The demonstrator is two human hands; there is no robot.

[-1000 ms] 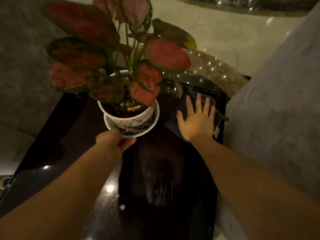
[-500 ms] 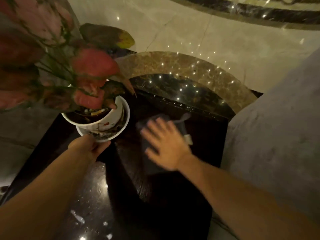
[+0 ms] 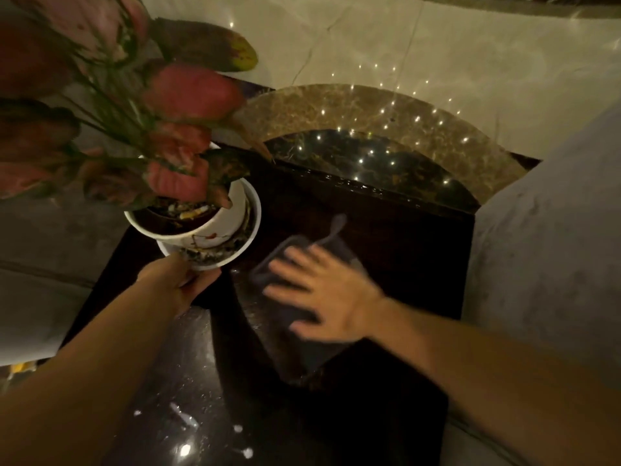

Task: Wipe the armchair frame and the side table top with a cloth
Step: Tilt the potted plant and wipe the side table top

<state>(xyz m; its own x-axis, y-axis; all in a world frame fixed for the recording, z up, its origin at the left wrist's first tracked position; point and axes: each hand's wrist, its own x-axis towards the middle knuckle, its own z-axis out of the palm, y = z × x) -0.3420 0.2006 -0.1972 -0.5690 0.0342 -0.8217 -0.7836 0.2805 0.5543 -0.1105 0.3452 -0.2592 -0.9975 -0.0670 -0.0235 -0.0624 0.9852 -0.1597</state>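
A plant with broad pink-red, green-edged leaves (image 3: 191, 92) stands in a round white ceramic pot (image 3: 232, 213), which sits in a shallow white saucer (image 3: 243, 252) littered with dry debris. Beyond lies a polished cream marble floor (image 3: 470, 45) with a round brown marble inlay (image 3: 369, 105) flecked with small light reflections.

You have one view, from the camera on your head. It looks forward and steeply down on the side table top (image 3: 386, 237), which fills the middle and the lower part. The camera is near: both your forearms enter from the bottom edge. Your left hand (image 3: 178, 284) holds the saucer (image 3: 232, 258) left of centre, and your right hand (image 3: 329, 297) lies flat on the cloth (image 3: 302, 351) at centre. The plant leaves (image 3: 191, 92) come very close at the upper left. The floor (image 3: 437, 45) is at the top and the armchair (image 3: 544, 247) is at the right.
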